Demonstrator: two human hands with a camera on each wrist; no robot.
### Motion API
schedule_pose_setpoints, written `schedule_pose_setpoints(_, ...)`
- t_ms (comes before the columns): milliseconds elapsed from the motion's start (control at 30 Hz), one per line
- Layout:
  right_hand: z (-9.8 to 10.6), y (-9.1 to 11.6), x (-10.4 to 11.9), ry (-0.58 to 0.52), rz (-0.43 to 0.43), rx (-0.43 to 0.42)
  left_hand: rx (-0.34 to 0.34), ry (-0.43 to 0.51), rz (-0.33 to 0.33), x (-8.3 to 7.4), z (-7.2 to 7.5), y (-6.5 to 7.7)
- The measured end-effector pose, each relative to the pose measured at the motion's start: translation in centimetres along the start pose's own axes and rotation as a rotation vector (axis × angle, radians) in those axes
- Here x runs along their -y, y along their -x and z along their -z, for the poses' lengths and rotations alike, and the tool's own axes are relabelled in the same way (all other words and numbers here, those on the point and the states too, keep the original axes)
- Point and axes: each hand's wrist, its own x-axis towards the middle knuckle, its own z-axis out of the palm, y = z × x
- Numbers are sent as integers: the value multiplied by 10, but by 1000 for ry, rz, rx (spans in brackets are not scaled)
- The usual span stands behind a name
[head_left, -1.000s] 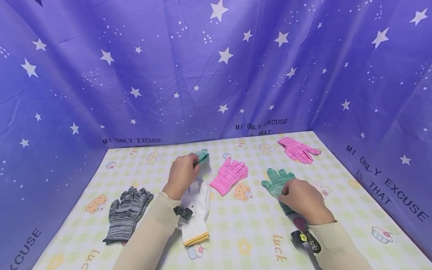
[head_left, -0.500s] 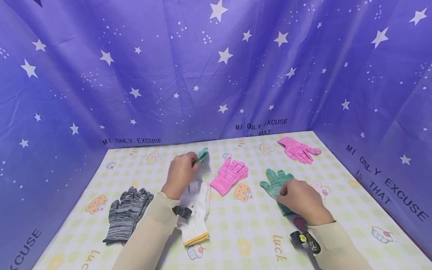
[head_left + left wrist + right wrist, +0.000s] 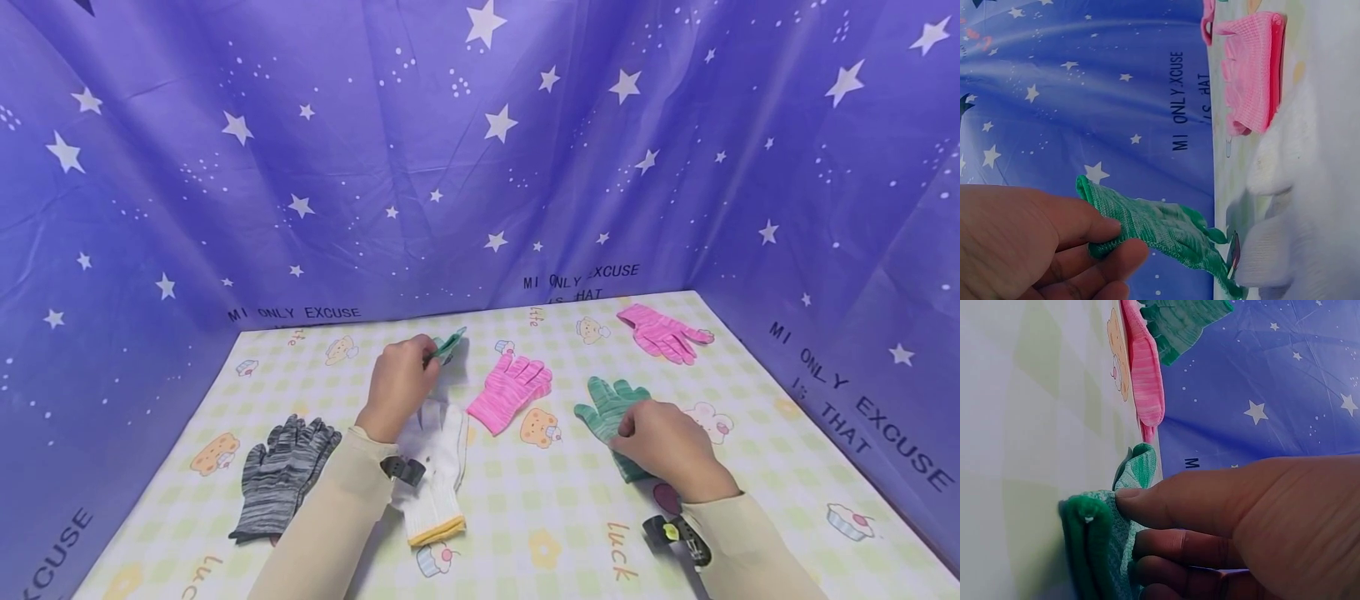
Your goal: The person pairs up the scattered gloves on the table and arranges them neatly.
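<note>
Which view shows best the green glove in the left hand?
The left wrist view: the green glove shows large, nearly whole. The head view shows it small, partly hidden; the right wrist view crops it.

A table (image 3: 510,487) has a curtain (image 3: 420,167) on 3 sides: behind, left and right. At the table's left lies a glove stack (image 3: 277,479); right of it, a glove bundle (image 3: 438,500), the left sleeve (image 3: 333,508) reaching between them. Behind the bundle, the left hand (image 3: 399,379) has a held glove (image 3: 1154,222) at its fingertips. Right of that hand lies a central glove (image 3: 510,392). Farther right, a gripped glove (image 3: 607,408) extends back and left from the right hand (image 3: 671,446). Behind it, a corner glove (image 3: 660,333) lies near the rear right corner.
</note>
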Motion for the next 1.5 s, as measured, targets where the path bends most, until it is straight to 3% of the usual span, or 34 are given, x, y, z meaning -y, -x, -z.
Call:
schedule_pose_setpoints(833,-2,2,8,-12,55,-4,-13,68,3,5,6,-3)
schedule_pose_setpoints(1167,-8,1,10,4,43,0,-4,109,57,4,10,-3)
schedule_pose_setpoints(1500,-12,2,18,4,48,3,-20,103,64,6,13,-6)
